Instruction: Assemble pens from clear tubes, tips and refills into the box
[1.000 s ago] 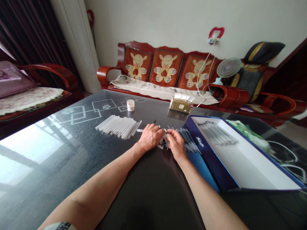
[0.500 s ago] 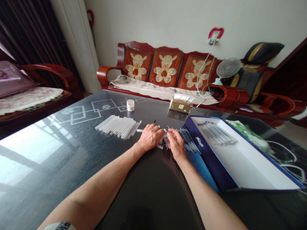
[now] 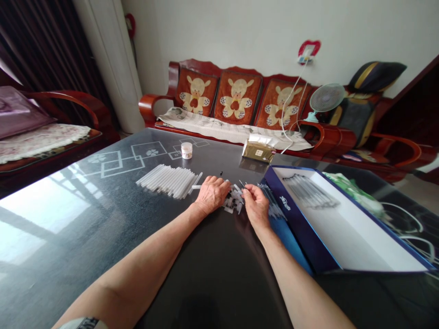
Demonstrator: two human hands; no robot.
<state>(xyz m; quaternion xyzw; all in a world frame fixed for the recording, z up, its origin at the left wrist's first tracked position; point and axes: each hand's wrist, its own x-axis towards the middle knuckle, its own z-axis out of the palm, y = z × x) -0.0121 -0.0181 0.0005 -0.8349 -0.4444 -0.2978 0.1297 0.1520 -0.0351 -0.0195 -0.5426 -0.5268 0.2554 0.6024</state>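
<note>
The white tube (image 3: 195,187) protrudes at 9 o'clock from the left hand (image 3: 213,194), which curls over it, while the right hand (image 3: 256,203) pinches a thin rod (image 3: 242,183) pointing to 11 o'clock; both parts, probably light, stiff and slippery, call for mid-length fingertip grip.

Window-like glare on tbl (image 3: 113,219) L, edges warped.

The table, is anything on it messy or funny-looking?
Yes, a little: small white and dark pieces lie in a jumbled heap between the left hand and right hand, unlike the white tubes, lined up side by side. A tiny black bit sits apart, beyond the left hand.
</note>
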